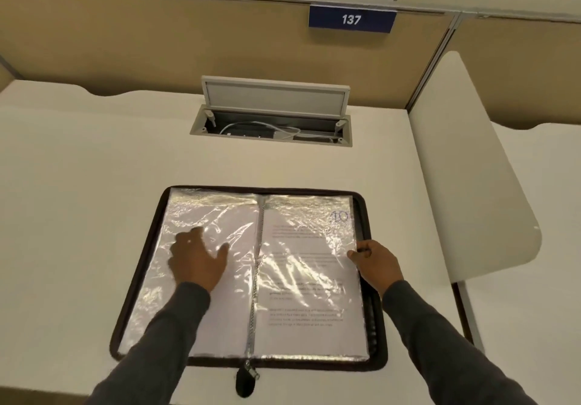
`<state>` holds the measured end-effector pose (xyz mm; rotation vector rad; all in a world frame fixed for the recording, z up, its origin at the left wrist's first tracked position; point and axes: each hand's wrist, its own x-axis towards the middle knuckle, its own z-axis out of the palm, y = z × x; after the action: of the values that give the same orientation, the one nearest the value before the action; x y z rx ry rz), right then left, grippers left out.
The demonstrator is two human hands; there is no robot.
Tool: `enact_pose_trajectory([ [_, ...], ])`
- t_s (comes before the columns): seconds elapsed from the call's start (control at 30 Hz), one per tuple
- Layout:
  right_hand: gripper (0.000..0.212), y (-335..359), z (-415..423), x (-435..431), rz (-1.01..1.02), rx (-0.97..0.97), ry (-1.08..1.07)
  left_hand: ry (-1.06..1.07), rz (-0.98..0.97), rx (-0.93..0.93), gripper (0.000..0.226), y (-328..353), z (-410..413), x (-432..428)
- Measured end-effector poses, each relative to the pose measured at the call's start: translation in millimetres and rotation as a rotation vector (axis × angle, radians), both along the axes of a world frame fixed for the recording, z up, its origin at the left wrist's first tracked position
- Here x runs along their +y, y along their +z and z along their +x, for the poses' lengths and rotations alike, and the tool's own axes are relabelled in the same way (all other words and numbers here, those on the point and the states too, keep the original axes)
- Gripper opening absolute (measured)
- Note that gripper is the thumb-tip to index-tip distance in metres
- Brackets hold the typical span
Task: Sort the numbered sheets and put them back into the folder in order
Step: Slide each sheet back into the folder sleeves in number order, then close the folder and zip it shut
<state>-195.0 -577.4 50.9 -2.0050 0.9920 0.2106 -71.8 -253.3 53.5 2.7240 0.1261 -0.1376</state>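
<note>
Zip pull [246,379] sits by desk's near edge, w/ folder [138,279] open flat on white desk [78,184]. L hand [196,260] rests on left page [157,294], fingers straight & spread, gripping nothing. R hand [377,263] pinches outer edge of right plastic sleeve [314,266] — sheet [298,338] inside marked 10.

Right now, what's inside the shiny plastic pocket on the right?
The clear plastic pocket holds a white printed paper sheet marked 10. Glare blurs its text; any sheets underneath are hidden.
</note>
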Motion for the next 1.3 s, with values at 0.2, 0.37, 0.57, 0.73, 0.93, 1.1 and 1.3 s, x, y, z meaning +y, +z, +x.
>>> enact_pose_trajectory([
  [0.2, 0.030, -1, -17, 26, -0.150, 0.028, 0.014, 0.205, 0.149, 0.244, 0.091, -5, -13, 76],
  [0.37, 0.031, 2, -17, 40, -0.154, 0.033, -0.076, 0.247, -0.049, 0.313, 0.088, -3, 0, 90],
  [0.57, 0.029, 2, -19, 45, -0.101, 0.017, -0.124, 0.168, -0.189, 0.432, 0.063, 10, 24, 113],
  [0.73, 0.020, 4, -23, 44, -0.058, -0.020, -0.090, 0.240, -0.550, 0.469, 0.034, 28, 20, 111],
  [0.93, 0.011, 5, -25, 31, 0.046, -0.077, -0.099, 0.360, -1.020, 0.553, 0.014, 74, 2, 90],
  [1.1, 0.012, 2, -32, 16, 0.142, -0.150, -0.124, 0.068, -1.028, 0.505, 0.013, 117, -12, 47],
  [1.3, 0.008, 7, -42, 5, 0.316, -0.185, -0.180, -0.017, -1.133, 0.675, 0.046, 110, -32, -26],
])
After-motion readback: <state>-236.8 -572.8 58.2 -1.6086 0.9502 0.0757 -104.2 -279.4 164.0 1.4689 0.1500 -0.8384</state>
